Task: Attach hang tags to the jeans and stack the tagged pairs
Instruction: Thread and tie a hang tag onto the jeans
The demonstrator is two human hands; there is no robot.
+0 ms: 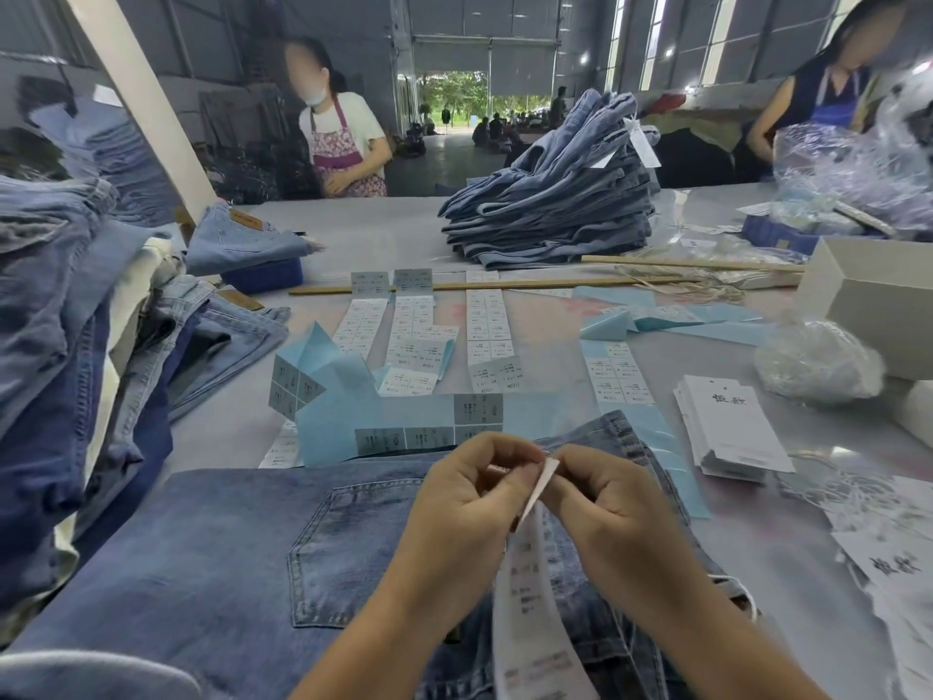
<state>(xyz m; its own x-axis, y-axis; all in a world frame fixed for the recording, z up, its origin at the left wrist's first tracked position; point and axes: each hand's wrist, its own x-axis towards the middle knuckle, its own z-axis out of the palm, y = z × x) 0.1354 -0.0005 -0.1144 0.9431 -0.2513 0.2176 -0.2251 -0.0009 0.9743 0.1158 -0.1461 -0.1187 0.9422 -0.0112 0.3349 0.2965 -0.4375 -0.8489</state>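
A pair of blue jeans (212, 558) lies flat in front of me, back pocket up. Above its waistband my left hand (469, 492) and my right hand (601, 492) meet, both pinching the top end of a white hang tag (530, 598) that hangs down toward me over the denim. A thin white string shows at the jeans' right edge. A pile of white hang tags (732, 426) lies to the right. A tall stack of folded jeans (555, 204) stands at the far middle of the table.
Strips of sticker labels on blue backing (404, 336) cover the table centre, behind a long wooden stick (479, 285). Heaped jeans (60, 346) crowd the left. A white box (873, 295) and plastic bags sit right. Two people stand across the table.
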